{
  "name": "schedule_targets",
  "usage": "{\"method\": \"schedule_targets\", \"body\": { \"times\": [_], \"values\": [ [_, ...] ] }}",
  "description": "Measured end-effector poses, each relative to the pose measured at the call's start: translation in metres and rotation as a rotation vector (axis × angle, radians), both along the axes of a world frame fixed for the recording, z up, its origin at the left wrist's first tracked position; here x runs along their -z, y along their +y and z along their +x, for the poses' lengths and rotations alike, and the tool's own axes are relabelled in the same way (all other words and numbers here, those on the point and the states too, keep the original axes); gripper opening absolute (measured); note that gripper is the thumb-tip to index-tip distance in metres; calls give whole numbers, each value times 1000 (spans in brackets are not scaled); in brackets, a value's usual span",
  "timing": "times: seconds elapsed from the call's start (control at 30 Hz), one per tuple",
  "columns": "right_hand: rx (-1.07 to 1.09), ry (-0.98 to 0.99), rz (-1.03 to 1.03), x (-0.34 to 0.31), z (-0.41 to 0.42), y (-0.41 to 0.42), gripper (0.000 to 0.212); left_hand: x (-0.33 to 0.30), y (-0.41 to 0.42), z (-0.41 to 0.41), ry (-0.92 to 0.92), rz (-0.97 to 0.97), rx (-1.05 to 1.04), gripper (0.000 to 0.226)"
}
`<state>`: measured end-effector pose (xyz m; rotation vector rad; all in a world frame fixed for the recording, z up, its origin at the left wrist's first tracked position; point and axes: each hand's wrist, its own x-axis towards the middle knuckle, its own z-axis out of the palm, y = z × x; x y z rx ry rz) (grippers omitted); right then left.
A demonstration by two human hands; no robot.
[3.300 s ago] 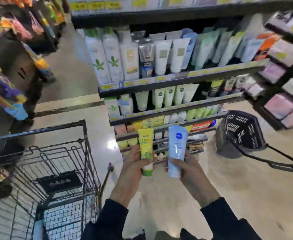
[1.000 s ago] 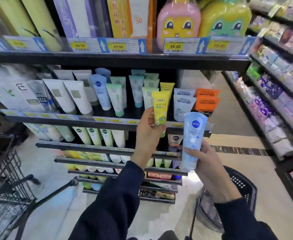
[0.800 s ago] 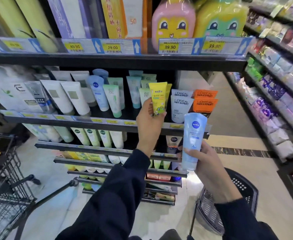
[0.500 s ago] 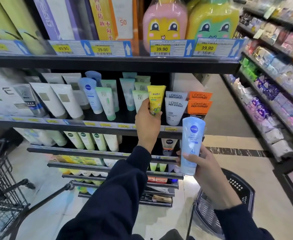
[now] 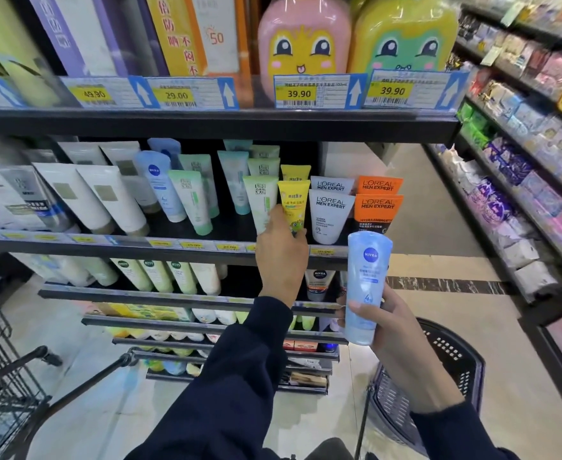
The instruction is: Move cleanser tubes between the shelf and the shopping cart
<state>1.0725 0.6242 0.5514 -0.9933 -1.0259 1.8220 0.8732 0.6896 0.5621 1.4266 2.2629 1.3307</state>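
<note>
The yellow tube stands upright on the shelf, cap down, between a pale green tube and a white tube, and the left hand pinches its lower part from below. The blue tube is upright too, away from the shelf, with the fingers of the right hand wrapped around its lower half. Its own row lies far to the left, so I think that hand must cross over.
</note>
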Motion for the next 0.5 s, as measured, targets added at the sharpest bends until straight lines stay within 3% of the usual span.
{"method": "schedule_targets", "body": {
  "times": [0.27,0.5],
  "values": [
    [-9,-24,-11,3,2,3,60,-5,-1,5,53,-49,-17,46],
    [-30,-36,-30,5,5,2,58,-6,-4,4,98,-93,1,35]
  ]
}}
